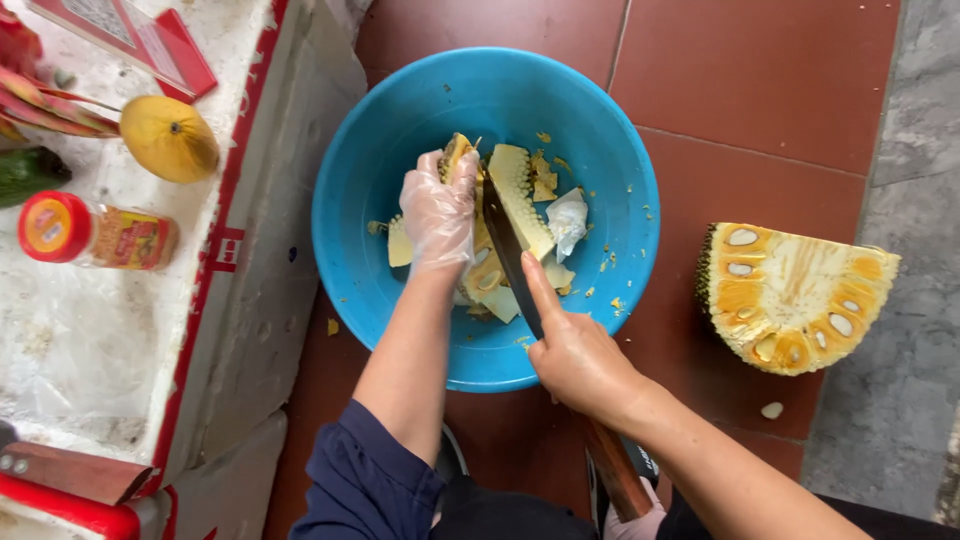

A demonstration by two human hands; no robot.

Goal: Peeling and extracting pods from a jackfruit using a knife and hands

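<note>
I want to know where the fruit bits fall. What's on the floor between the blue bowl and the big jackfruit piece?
In the head view, only bare red floor tile lies between the blue bowl and the jackfruit wedge.

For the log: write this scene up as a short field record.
left hand: left hand in a clear glove, grip shut on jackfruit piece
right hand: right hand bare, holding knife, forefinger along the blade
container: blue basin with cut rind and scraps
floor: jackfruit wedge on red tiles, right of basin
left side: white box bearing a yellow fruit and red-capped jar
</note>
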